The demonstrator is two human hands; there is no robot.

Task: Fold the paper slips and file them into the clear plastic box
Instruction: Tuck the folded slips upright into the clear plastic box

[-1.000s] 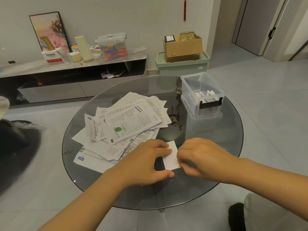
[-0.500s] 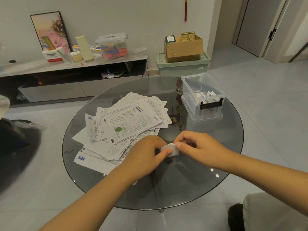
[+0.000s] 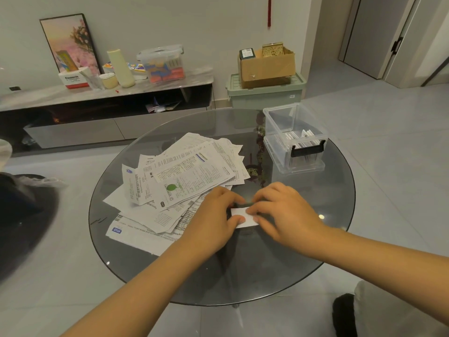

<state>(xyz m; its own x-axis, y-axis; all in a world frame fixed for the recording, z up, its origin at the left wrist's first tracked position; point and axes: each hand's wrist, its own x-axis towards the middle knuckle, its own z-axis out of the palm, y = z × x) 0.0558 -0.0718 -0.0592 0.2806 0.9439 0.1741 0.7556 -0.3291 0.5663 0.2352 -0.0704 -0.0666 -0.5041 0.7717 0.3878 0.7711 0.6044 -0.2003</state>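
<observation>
"Panasonic" is printed in dark letters on the white-and-red carton (image 3: 73, 79) standing on the low sideboard (image 3: 170, 81) at the wall. A small blue tag reading "HYLO" is seen on the corner of the lowest sheet (image 3: 136, 235) in the paper pile on the glass table (image 3: 279, 276). The dense print on the other leaflets (image 3: 184, 173) is too small to be read, and a round blue seal there cannot be made out.

This is a living room at home, with a round glass table (image 3: 315, 239), a low TV cabinet (image 3: 73, 132), a framed flower picture (image 3: 70, 40) and a door (image 3: 374, 32)
</observation>
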